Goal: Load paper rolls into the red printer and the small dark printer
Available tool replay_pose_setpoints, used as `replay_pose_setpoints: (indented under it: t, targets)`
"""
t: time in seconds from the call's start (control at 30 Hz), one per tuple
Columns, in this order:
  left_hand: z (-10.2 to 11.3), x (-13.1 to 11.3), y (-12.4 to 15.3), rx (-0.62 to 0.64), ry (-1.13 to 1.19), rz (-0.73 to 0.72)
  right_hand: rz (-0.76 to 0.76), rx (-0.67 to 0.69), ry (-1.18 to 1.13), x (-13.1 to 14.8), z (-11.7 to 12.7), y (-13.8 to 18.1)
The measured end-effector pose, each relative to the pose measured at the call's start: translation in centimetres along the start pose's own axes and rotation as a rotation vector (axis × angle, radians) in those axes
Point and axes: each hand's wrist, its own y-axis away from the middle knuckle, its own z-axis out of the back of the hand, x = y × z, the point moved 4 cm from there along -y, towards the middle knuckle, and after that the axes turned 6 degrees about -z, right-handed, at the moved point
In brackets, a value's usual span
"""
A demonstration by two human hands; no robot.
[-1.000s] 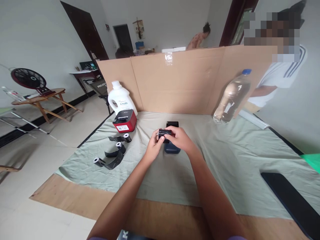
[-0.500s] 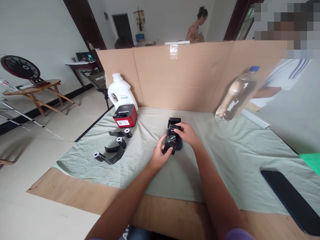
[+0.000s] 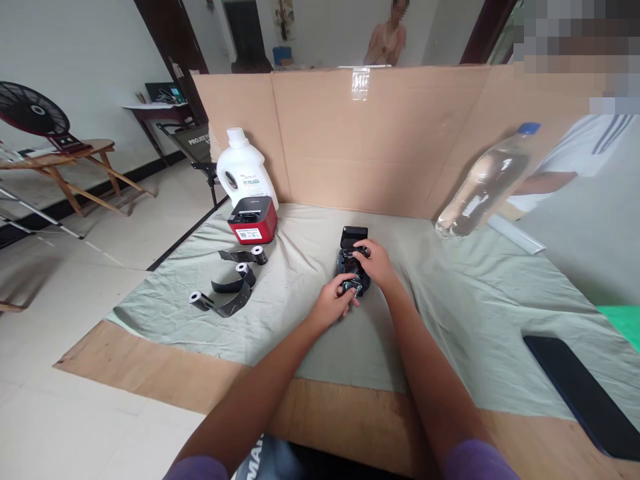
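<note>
In the middle of the cloth lies a small black device [image 3: 355,236] with its lid tipped up at the far side. A shiny black label strip [image 3: 353,284] lies over its near end. My left hand [image 3: 332,300] pinches that strip between thumb and fingers. My right hand [image 3: 376,263] is closed at the strip's far end, by the hinge of the lid; its fingers partly hide what they grip. To the left are several white-cored black label rolls [image 3: 258,255], partly unwound. Behind them stands a red and black printer [image 3: 253,221].
A white jug [image 3: 246,170] stands behind the printer. A cardboard panel [image 3: 360,140] closes off the back. A clear bottle [image 3: 487,183] leans against it at the right. A dark phone-shaped slab [image 3: 583,393] lies front right. Another person's sleeve [image 3: 595,143] is beyond the panel.
The black strip has come down from a raised, slanted position onto the open device. My left hand has moved right and slightly up with it. The camera view has shifted slightly.
</note>
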Motion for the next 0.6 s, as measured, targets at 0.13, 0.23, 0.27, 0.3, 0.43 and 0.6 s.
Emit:
replay_pose_setpoints:
  t: [0.13, 0.23, 0.27, 0.3, 0.43, 0.6]
  targets:
    - [0.1, -0.1, -0.1, 0.007, 0.023, -0.003, -0.035, -0.016, -0.046, -0.9, -0.3, 0.0]
    - [0.1, -0.2, -0.2, 0.012, 0.011, -0.011, -0.069, -0.001, -0.003, -1.4, -0.6, -0.1]
    - [0.1, -0.2, -0.3, 0.013, 0.002, -0.013, -0.080, 0.005, 0.014, -1.5, -0.8, -0.2]
    - [0.1, -0.2, -0.3, 0.014, -0.008, -0.013, -0.092, 0.010, 0.031, -1.5, -0.9, -0.3]
    - [0.1, -0.1, -0.6, 0.015, -0.011, -0.009, -0.159, 0.002, 0.124, -1.3, -1.2, -0.5]
    - [0.3, 0.0, -0.8, 0.004, 0.003, -0.022, -0.313, -0.141, 0.181, -1.4, -1.0, -0.1]
